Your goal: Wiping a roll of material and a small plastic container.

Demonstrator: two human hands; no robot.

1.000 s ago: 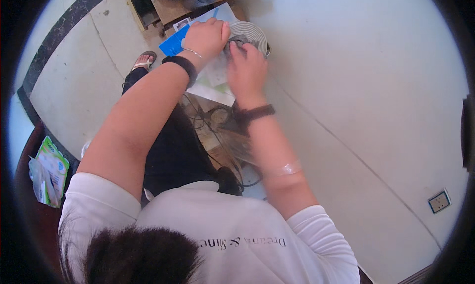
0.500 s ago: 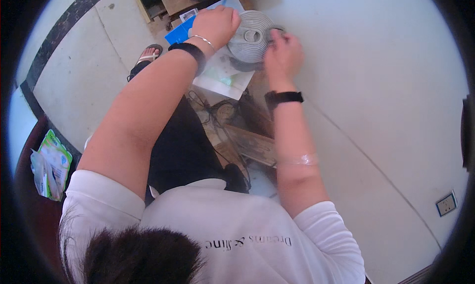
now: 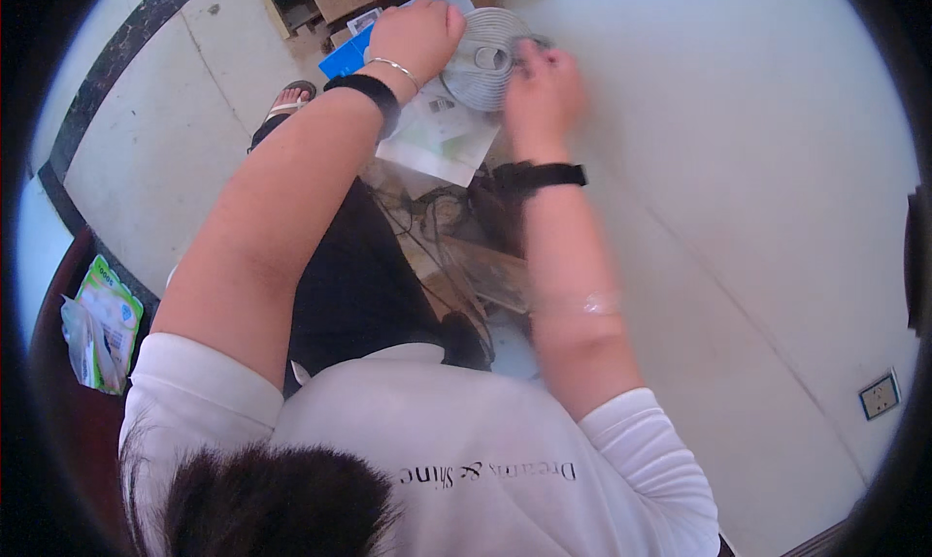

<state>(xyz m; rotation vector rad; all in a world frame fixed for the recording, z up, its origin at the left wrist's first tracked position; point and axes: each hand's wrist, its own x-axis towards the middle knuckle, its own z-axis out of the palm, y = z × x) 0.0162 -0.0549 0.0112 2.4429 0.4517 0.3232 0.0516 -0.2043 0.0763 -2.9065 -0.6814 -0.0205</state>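
Note:
A flat round coil of pale grey strap or tubing (image 3: pixel 474 89), wound in a tight spiral around a small hollow centre, is held up over some papers. My left hand (image 3: pixel 419 41) is closed at its left edge, with the fingertips mostly hidden. At the right rim, my right hand (image 3: pixel 546 96) pinches the outer turn, with a dark bit showing near the fingertips; motion blurs it slightly. Under the coil lie a white printed sheet (image 3: pixel 427 151) and, left of it, a blue card or booklet (image 3: pixel 342 60).
Loose black cables (image 3: pixel 413 222) and a wooden board (image 3: pixel 490 271) lie below the papers, beside my dark-clad leg (image 3: pixel 354 285). A pale wall with a socket (image 3: pixel 880 395) stands at the right. A green-and-white package (image 3: pixel 109 310) sits at the far left.
My right hand has moved slightly up and left along the coil's rim. The coil and my left hand have shifted a little up and left in the picture.

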